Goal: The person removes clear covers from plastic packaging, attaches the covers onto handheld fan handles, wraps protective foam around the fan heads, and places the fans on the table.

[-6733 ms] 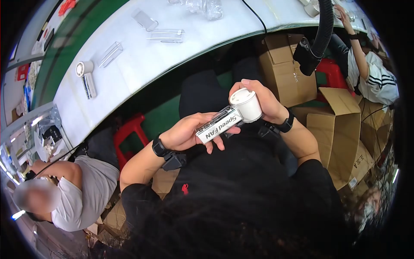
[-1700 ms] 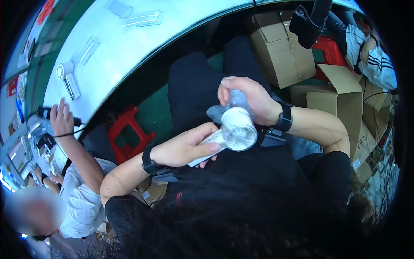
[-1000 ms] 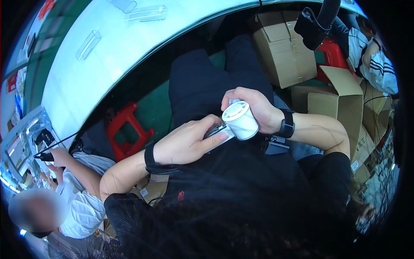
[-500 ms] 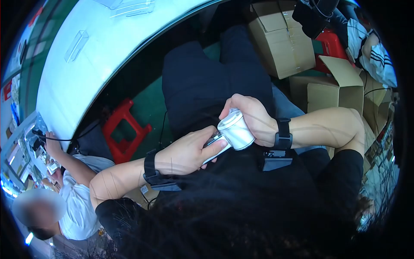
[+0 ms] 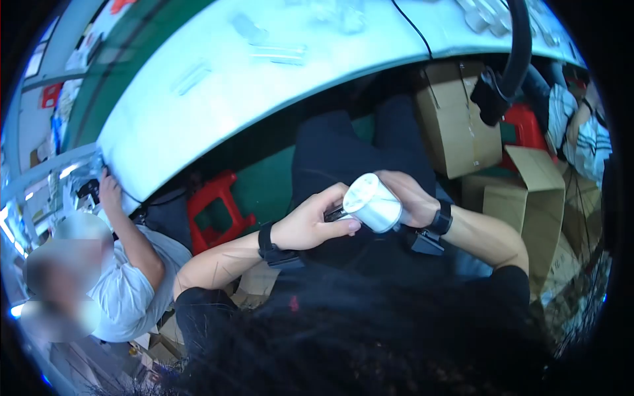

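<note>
Above my lap is a white, shiny cylinder (image 5: 380, 208) with a pale round end tilted toward the upper left. My left hand (image 5: 310, 221) is closed around a narrow handle-like piece at its left side; a dark bit of that piece (image 5: 335, 214) shows between thumb and fingers. From the right, my right hand (image 5: 413, 198) is wrapped round the cylinder's far side, with its fingertips hidden behind it. The exact kind of object cannot be made out.
A white curved table (image 5: 218, 99) with clear plastic pieces (image 5: 277, 54) lies ahead. Cardboard boxes (image 5: 459, 122) and a red stool (image 5: 528, 129) stand at right. Left are another red stool (image 5: 214, 204) and a seated person (image 5: 142, 264). A dark tubular arm (image 5: 518, 49) hangs upper right.
The view has shifted, showing more of the table. The cylinder has turned so its pale end shows more, and the right hand has moved lower behind it. Both hands still hold the object.
</note>
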`<state>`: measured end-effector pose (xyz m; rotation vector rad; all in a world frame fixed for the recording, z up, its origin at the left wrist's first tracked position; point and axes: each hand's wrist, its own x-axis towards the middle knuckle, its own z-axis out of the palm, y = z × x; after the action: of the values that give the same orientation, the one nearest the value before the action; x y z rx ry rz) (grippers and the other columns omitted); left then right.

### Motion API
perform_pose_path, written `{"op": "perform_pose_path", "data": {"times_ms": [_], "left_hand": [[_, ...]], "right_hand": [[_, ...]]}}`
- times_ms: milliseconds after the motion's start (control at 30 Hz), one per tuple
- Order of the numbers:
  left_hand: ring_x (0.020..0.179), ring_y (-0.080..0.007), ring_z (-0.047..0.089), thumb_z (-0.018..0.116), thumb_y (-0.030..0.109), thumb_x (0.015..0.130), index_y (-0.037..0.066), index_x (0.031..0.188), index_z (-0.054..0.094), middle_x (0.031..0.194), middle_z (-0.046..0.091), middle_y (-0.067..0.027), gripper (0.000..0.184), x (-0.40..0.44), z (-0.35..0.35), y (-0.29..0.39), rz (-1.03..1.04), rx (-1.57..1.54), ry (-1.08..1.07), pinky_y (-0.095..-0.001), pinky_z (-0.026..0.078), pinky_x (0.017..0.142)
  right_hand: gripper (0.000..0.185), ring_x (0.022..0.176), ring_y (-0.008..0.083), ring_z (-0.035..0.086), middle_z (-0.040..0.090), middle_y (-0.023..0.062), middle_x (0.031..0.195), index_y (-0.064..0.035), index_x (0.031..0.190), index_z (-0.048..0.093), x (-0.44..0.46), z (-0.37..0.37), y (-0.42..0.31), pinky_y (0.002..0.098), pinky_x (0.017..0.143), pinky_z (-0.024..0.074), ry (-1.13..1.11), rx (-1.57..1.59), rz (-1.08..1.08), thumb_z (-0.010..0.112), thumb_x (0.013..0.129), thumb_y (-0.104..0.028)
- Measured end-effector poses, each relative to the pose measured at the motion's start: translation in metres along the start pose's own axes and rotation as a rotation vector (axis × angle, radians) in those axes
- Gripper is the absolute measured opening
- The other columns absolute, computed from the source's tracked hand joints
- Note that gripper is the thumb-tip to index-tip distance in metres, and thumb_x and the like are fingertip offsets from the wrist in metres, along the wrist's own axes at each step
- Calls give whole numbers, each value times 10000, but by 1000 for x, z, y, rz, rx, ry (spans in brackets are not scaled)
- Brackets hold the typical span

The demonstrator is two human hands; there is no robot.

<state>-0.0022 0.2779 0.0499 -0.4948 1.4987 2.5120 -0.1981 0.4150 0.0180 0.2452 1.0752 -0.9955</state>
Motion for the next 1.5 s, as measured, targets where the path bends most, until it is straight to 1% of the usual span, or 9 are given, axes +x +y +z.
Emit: {"op": "perform_pose_path", "data": {"times_ms": [133, 300, 400, 600, 800, 967, 1133, 1367, 1500], "left_hand": [[954, -175, 679, 605, 172, 973, 1, 1310, 470, 1121, 653, -114, 401, -6, -30, 14, 262, -65, 311, -310, 530, 827], [931, -216, 697, 526, 157, 1029, 8, 1258, 502, 1107, 665, -140, 274, -34, -116, 47, 458, 158, 993, -321, 557, 769], [757, -127, 644, 586, 183, 1020, -2, 1169, 570, 937, 668, -72, 238, -70, -211, 54, 445, 596, 1277, -276, 492, 671], [1086, -368, 667, 612, 471, 954, -12, 1241, 618, 1116, 710, -205, 563, -124, -285, 81, -256, 1154, 1757, -441, 498, 929], [1333, -428, 464, 596, 488, 938, -51, 1424, 419, 1406, 497, -293, 747, -138, -349, 52, -637, 1226, 1809, -515, 411, 1069], [1394, -423, 369, 748, 340, 847, -57, 1464, 366, 1471, 423, -280, 827, -64, -293, 86, 280, 1832, 1365, -522, 336, 1130], [1295, -386, 488, 714, 358, 872, 45, 1396, 507, 1396, 521, -192, 645, 23, -263, 88, 163, 1901, 1168, -498, 392, 1069], [973, -294, 637, 635, 350, 961, 44, 1264, 591, 1055, 646, -134, 432, 34, -299, 82, 245, 1724, 1218, -439, 517, 824], [790, -155, 608, 527, 342, 1044, 13, 1218, 589, 930, 619, -68, 378, 30, -245, 88, 427, 744, 1111, -307, 518, 702]], "right_hand": [[336, 842, 251, 705, 706, 101, 930, -30, 1031, 645, 2, -13, 0, 348, 792, 535, -175, -1158, -270, 698, 922, -343], [257, 891, 340, 680, 700, 142, 923, -53, 925, 651, 19, -32, 11, 422, 786, 530, -269, -1477, -590, 674, 932, -308], [231, 834, 356, 668, 681, 144, 856, -55, 900, 638, 25, -33, 19, 427, 768, 528, -237, -1402, -808, 643, 954, -280], [353, 667, 164, 642, 622, 72, 712, -32, 856, 610, 30, -37, 3, 307, 620, 499, -95, -846, -374, 572, 1026, -339], [237, 494, 41, 432, 482, -73, 632, -127, 863, 591, 43, -57, -5, 219, 465, 341, -137, -308, -319, 581, 1032, -293], [89, 613, 57, 507, 490, -59, 740, -130, 936, 567, 43, -59, -5, 227, 577, 426, -262, 168, -232, 643, 965, -94], [200, 721, 111, 573, 552, -6, 861, -87, 1037, 585, 51, -50, 3, 260, 676, 481, -322, 69, -306, 660, 900, 37], [96, 455, 42, 391, 491, -20, 647, -67, 994, 568, 34, -54, 13, 204, 417, 292, -90, 72, -320, 551, 1030, -154], [259, 397, 68, 294, 343, -45, 510, -85, 921, 554, 35, -69, 19, 235, 415, 246, -290, 238, -350, 474, 1066, -284]]}}
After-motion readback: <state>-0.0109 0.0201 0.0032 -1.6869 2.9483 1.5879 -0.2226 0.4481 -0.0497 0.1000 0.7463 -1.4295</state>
